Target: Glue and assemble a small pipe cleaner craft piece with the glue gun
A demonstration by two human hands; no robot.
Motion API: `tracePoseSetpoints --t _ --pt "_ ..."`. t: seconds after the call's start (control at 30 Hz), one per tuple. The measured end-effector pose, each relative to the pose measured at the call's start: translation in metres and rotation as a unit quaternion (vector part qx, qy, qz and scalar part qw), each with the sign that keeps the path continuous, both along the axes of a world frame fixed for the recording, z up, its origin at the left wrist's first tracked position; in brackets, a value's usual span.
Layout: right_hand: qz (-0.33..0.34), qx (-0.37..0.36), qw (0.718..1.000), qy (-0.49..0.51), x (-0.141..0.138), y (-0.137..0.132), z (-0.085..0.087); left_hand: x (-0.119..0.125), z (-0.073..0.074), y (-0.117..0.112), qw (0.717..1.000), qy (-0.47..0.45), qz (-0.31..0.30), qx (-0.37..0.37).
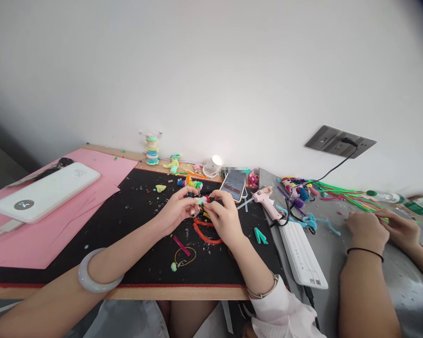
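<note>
Pale-green fuzzy piece (199, 201), pinched in the grip of left hand (177, 211) and right hand (225, 219), seems unfinished, while a striped figure (152, 151) behind looks complete.

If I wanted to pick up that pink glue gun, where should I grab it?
Probably by the handle of the glue gun, coming from the near right: the slim handle points that way, while a pale stick lies on the opposite side. Mind the black cord beside it.
</note>
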State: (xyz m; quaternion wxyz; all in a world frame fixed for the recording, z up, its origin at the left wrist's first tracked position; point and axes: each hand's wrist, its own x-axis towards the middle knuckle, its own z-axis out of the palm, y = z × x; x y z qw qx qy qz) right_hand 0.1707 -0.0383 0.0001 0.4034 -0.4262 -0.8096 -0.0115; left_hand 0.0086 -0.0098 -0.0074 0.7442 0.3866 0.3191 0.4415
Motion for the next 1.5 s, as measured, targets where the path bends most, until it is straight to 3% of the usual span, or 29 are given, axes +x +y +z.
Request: tracePoseSetpoints --t 0.57,1.1,1.5 --pt "-0.001 -0.043 0.999 -0.001 -0.0005 -0.0007 -0.0026 -0.0012 0.0032 0.002 0.998 -0.053 -0.004 -0.03" --pt "0.042 -0.117 0.991 0.043 0.0007 0.0 -0.0056 -0.001 0.0077 0.0 0.993 0.057 -0.006 0.1" --pt "0.043 -0.099 0.992 0.067 0.0007 0.0 -0.0038 0.001 0.009 -0.002 0.974 0.139 0.02 0.18"
